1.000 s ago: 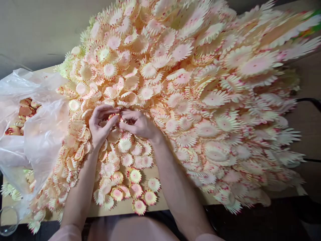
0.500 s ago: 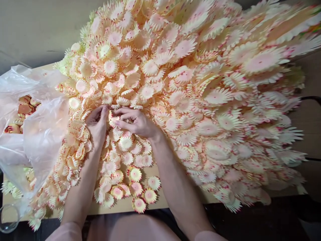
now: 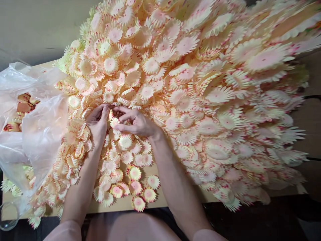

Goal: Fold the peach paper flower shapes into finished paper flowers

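Note:
Pale pink and cream fringed flower discs, with pink-red tips, lie heaped all around both hands. My left hand (image 3: 98,121) is closed at the left of the heap's front part, thumb pressed toward the bent fingers; what it pinches is hidden. Facing it, my right hand (image 3: 136,123) curls its thumb and fingers around a small fringed flower disc (image 3: 114,120), close by the left thumb. The fingertips of the two hands nearly meet. Beneath the wrists, more discs spread toward the table's front edge, among them a separate flower disc (image 3: 153,181).
A big mound of flower discs (image 3: 210,95) rises behind and to the right. On the left, a translucent plastic bag (image 3: 43,124) holds darker pieces (image 3: 25,105). A clear round container (image 3: 9,216) sits at the lower left by the table edge (image 3: 100,210).
Both hands stay in nearly the same place. The right thumb and fingers have shifted slightly around the small disc. The whole view has moved a little.

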A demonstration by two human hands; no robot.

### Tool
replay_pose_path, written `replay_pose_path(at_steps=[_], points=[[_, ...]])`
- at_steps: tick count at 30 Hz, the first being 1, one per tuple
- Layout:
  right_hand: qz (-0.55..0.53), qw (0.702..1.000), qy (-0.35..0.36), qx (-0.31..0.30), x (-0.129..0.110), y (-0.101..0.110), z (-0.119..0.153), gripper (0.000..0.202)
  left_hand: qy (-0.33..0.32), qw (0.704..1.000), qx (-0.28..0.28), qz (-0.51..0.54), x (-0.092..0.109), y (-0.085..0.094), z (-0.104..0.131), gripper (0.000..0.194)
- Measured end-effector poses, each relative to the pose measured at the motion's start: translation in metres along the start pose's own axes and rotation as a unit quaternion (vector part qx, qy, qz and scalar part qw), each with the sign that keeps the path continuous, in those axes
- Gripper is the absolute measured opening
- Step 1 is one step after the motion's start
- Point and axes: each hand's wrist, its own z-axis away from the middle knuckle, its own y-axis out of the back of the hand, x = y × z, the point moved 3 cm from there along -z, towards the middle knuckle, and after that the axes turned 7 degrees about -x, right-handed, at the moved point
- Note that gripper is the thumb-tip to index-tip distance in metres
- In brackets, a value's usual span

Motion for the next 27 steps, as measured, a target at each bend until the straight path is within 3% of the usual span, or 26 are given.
replay_pose_path(at_steps=[9, 16, 19, 23, 27], points=[[0.028, 0.991, -0.015, 0.130, 0.003, 0.002, -0.003, 0.039, -0.059, 0.994, -0.089, -0.014, 0.014, -0.005, 0.009, 0.020], [-0.031, 0.993, -0.007, 0.115, 0.009, 0.003, -0.003, 0.030, -0.048, 0.994, -0.093, -0.016, 0.009, -0.007, 0.002, 0.038], [-0.007, 0.993, -0.014, 0.115, 0.009, 0.001, -0.004, 0.031, -0.041, 0.997, -0.062, -0.036, 0.002, -0.007, 0.000, 0.027], [0.024, 0.994, -0.002, 0.105, 0.007, -0.001, -0.004, 0.031, -0.026, 1.000, -0.002, -0.006, -0.004, -0.004, 0.002, 0.026], [-0.023, 1.000, 0.013, 0.011, 0.002, -0.007, 0.001, 0.031, 0.010, 0.998, 0.053, -0.019, -0.004, 0.004, -0.003, 0.027]])
